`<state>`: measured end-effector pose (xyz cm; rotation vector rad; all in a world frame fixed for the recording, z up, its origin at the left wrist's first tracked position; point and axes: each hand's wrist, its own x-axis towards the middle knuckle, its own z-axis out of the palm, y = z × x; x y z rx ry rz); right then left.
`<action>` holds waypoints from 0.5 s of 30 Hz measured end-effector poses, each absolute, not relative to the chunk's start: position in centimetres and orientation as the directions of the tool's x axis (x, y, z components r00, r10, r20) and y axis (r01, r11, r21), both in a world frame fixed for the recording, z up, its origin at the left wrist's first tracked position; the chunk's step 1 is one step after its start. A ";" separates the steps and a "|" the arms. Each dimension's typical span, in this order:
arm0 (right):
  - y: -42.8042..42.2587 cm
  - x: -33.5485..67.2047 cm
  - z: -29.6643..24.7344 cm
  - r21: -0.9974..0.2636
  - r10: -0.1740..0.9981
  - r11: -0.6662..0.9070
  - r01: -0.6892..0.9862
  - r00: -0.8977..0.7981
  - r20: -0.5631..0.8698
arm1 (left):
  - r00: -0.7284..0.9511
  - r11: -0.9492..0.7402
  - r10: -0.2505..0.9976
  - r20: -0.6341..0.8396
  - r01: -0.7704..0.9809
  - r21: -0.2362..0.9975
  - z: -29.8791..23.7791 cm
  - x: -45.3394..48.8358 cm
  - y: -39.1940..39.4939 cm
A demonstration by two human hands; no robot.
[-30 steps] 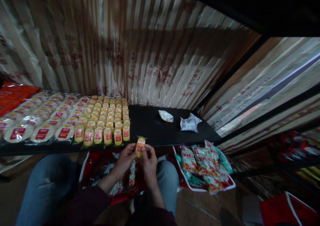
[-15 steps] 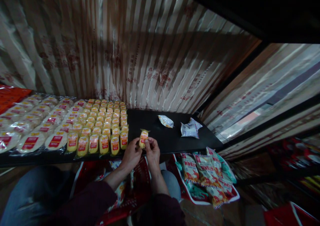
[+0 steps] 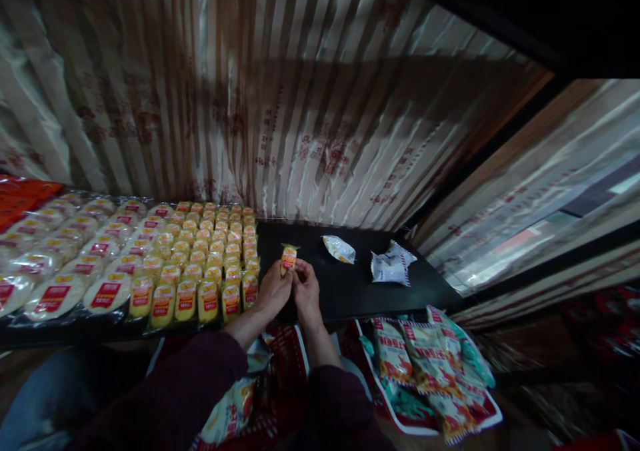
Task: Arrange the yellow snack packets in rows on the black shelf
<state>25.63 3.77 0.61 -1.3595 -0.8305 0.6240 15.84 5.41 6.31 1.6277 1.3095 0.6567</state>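
Observation:
A small yellow packaged cake (image 3: 289, 259) with a red and orange label is held upright above the black shelf. My left hand (image 3: 274, 290) is closed around its lower left side. The closed fingers of my right hand (image 3: 306, 292) are at its lower right edge; the exact contact of those fingertips is partly hidden. Just left of my hands stand tight rows of similar yellow packaged cakes (image 3: 207, 298). Beyond them lie rows of flat round pale packaged cakes (image 3: 107, 291) with red labels.
On the black shelf (image 3: 345, 298) to the right lie a white snack packet (image 3: 339, 248) and crumpled white packets (image 3: 390, 266). Below it, a red basket with a white rim (image 3: 417, 430) holds snack bags (image 3: 430, 358). Striped plastic sheeting (image 3: 310, 104) hangs behind.
Both hands have moved slightly up and toward the shelf with the packaged cake. My right fingers have slid from its front to its lower right edge. The view has shifted a little left.

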 end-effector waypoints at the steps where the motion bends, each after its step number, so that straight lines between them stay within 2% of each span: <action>1: 4.0 25.6 0.5 -0.989 0.803 0.131 0.068 0.578 0.146 | 0.303 -0.012 0.943 -0.139 0.447 0.895 6.3 15.9 5.7; 9: 6.3 25.7 0.4 -0.991 0.821 0.132 0.008 0.560 0.114 | 0.281 -0.005 0.952 -0.119 0.406 0.914 6.6 16.7 7.5; 15: 8.5 26.3 0.3 -0.991 0.789 0.127 -0.043 0.610 0.075 | 0.249 -0.061 0.967 -0.052 0.424 0.904 6.6 17.7 9.0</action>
